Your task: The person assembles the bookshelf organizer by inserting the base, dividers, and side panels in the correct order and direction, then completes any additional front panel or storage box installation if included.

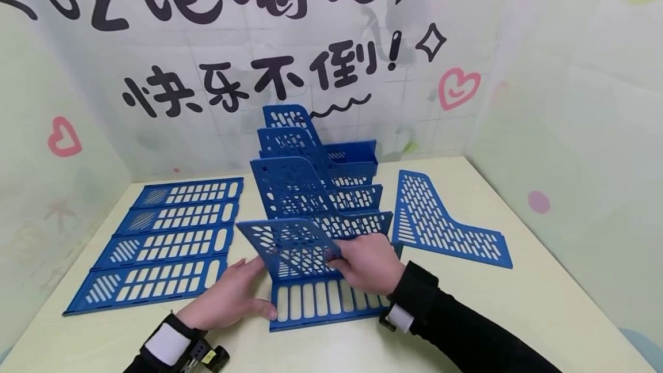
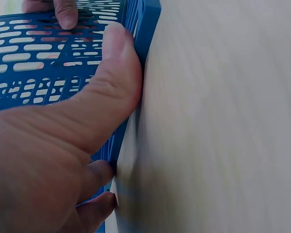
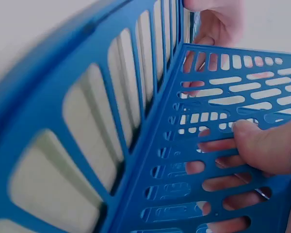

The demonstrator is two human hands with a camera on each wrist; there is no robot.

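Note:
A blue slotted file rack stands on the table, several upright dividers rising from its base (image 1: 316, 322). My right hand (image 1: 374, 262) grips the nearest divider panel (image 1: 284, 236) by its lower right part. In the right wrist view, the thumb (image 3: 266, 145) lies on one face and the fingers show through the slots from behind. At the rack's left end, my left hand (image 1: 228, 298) holds the base edge, thumb by the front corner. The left wrist view shows that thumb (image 2: 114, 73) against the blue edge, with two fingertips lower along it.
Several flat blue slotted panels (image 1: 155, 246) lie in a column on the left of the table. One loose L-shaped side panel (image 1: 445, 217) lies flat at the right. A blue box-like compartment (image 1: 357, 154) sits at the rack's back. Printed walls (image 1: 207, 148) enclose the table.

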